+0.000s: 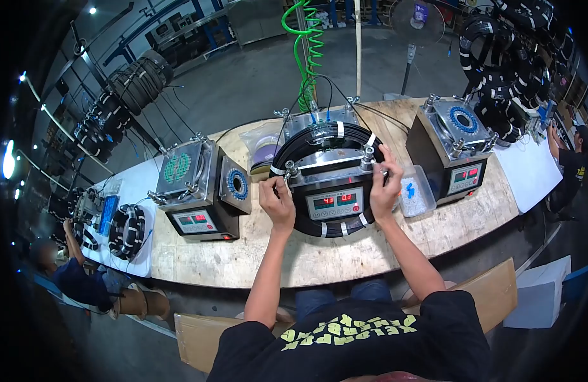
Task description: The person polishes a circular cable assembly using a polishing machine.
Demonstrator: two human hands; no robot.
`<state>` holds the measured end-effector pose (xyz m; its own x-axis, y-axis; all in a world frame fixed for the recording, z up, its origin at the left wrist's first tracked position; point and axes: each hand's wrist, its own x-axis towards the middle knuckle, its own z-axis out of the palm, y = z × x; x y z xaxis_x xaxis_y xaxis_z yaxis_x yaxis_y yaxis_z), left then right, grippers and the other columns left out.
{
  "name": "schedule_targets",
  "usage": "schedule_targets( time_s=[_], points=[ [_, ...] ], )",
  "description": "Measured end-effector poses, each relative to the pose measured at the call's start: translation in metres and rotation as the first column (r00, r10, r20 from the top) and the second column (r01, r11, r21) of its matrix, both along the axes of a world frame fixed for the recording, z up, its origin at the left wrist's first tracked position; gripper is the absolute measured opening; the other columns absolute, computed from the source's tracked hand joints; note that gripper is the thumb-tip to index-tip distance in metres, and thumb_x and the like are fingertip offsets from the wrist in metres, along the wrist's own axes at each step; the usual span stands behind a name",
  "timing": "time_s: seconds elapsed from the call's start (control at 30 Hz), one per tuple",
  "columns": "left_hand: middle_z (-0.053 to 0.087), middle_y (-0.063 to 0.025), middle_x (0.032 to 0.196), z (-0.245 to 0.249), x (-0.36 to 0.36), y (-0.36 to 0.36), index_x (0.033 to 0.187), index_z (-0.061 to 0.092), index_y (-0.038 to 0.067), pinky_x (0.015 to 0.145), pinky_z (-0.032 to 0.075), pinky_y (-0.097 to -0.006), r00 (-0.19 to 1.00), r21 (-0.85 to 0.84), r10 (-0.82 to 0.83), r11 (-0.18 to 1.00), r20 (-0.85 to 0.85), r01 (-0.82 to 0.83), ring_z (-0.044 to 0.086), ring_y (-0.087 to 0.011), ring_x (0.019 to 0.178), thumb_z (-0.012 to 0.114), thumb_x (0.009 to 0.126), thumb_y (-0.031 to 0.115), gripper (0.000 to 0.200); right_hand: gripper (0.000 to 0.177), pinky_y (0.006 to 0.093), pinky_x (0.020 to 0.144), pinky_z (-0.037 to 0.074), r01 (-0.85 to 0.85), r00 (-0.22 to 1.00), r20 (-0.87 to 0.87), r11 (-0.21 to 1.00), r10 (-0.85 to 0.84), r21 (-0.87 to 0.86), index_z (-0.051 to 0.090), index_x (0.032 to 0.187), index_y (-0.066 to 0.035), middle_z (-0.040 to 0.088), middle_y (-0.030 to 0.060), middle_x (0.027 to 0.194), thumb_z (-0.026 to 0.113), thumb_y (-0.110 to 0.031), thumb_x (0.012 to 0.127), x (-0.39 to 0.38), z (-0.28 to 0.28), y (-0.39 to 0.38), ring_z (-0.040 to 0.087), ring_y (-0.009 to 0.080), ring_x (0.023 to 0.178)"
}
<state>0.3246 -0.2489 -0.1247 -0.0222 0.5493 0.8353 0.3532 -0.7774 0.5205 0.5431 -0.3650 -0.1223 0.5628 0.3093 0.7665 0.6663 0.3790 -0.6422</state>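
Left hand (278, 204): fingers curled, just beside the left clamp post (292, 170). Right hand (387, 188): same, by the right clamp post (368, 158). Couldn't tell if either gripped. Both posts sat between the hands, on the middle machine (332, 181). Likely hard, stiff metal, maybe slick; best pinched at the heads. Cable coil (356, 132) ringed the machine; probably springy, kink-prone, best held at the white ties (340, 129).

a black short-sleeved shirt (428, 350) is worn with blue trousers (372, 291). chunky yellow lettering (346, 327) crosses the shirt. the left hand (278, 205) and right hand (386, 186) are bare.
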Motion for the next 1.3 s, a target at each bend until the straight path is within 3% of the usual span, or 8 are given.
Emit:
schedule_targets(
  time_s=[0.07,0.2,0.3,0.53,0.67,0.93,1.07,1.3],
  points=[
    [0.057,-0.0164,0.082,0.0,0.0,0.001,0.096,0.06,-0.002,0.066,0.042,-0.0463,1.0,0.005,0.006,1.0,-0.001,-0.006,0.056,-0.0353,0.073,0.057,0.107,0.015,0.021,0.012,0.0414,0.115,0.041,-0.112,0.92,-0.358,0.983,0.159,0.148,0.051,0.112,-0.002,0.06,0.0257,0.143,0.059,-0.009,0.107,-0.001,-0.001,0.004,0.057,0.0301,0.133],
    [0.058,-0.0166,0.083,-0.005,-0.001,-0.001,0.096,0.061,-0.002,0.066,0.043,-0.0463,1.0,-0.021,0.0,1.0,0.011,0.0,0.056,-0.0359,0.074,0.057,0.107,0.016,0.021,0.015,0.0373,0.098,0.052,0.068,0.989,-0.133,0.997,-0.071,-0.026,0.057,0.117,-0.001,0.067,0.0186,0.13,0.063,-0.005,0.103,0.002,0.007,-0.008,0.067,0.0308,0.113],
    [0.058,-0.0165,0.083,-0.003,-0.001,0.002,0.096,0.061,-0.002,0.066,0.043,-0.0458,1.0,-0.016,-0.003,1.0,0.013,0.004,0.056,-0.0353,0.073,0.058,0.107,0.016,0.022,0.017,0.0354,0.089,0.052,0.386,0.892,0.301,0.915,-0.338,-0.118,0.058,0.12,0.0,0.068,0.0168,0.117,0.061,-0.004,0.103,-0.004,0.021,-0.029,0.066,0.0272,0.102],
    [0.059,-0.0162,0.084,-0.004,-0.001,-0.002,0.096,0.061,-0.002,0.067,0.044,-0.0452,1.0,-0.053,0.005,0.999,0.01,-0.004,0.057,-0.0348,0.074,0.057,0.107,0.017,0.023,0.018,0.0303,0.059,0.043,-0.058,0.933,-0.348,0.919,-0.089,-0.389,0.06,0.122,-0.001,0.062,0.0101,0.092,0.059,-0.006,0.105,0.015,0.025,-0.029,0.053,0.0133,0.066],
    [0.059,-0.0157,0.083,-0.003,0.0,-0.001,0.095,0.062,-0.002,0.066,0.043,-0.0445,1.0,-0.039,0.005,0.999,0.023,-0.004,0.057,-0.0339,0.074,0.058,0.107,0.017,0.023,0.02,0.0314,0.056,0.04,0.077,0.992,-0.074,0.953,-0.103,-0.293,0.059,0.124,-0.001,0.058,0.0066,0.073,0.054,-0.013,0.109,0.007,0.036,-0.033,0.047,0.0134,0.059],
    [0.058,-0.0154,0.083,-0.007,-0.001,0.0,0.095,0.062,-0.002,0.065,0.042,-0.0438,1.0,-0.041,0.001,0.999,0.018,0.0,0.056,-0.0327,0.073,0.059,0.107,0.017,0.023,0.026,0.0298,0.055,0.039,-0.191,0.908,-0.42,0.888,-0.002,-0.418,0.058,0.128,-0.002,0.05,0.003,0.062,0.054,-0.021,0.11,0.013,0.06,-0.035,0.05,0.0096,0.058],
    [0.058,-0.0151,0.082,-0.006,-0.001,-0.001,0.095,0.062,-0.002,0.064,0.042,-0.0436,1.0,-0.031,0.008,0.999,0.021,-0.007,0.055,-0.0324,0.072,0.059,0.107,0.016,0.022,0.03,0.0304,0.054,0.039,-0.082,0.99,-0.136,0.93,0.035,-0.358,0.057,0.134,-0.004,0.053,0.0031,0.064,0.055,-0.02,0.109,0.016,0.038,-0.031,0.049,0.0092,0.057],
    [0.058,-0.0146,0.082,-0.005,-0.001,-0.001,0.096,0.063,-0.002,0.064,0.042,-0.0435,1.0,-0.012,0.007,1.0,0.024,-0.007,0.055,-0.0318,0.072,0.06,0.106,0.016,0.021,0.031,0.0292,0.051,0.036,-0.319,0.864,-0.49,0.879,0.116,-0.355,0.058,0.132,-0.005,0.052,-0.0002,0.066,0.059,-0.023,0.108,0.031,0.047,-0.026,0.047,0.0074,0.055]
  ],
)
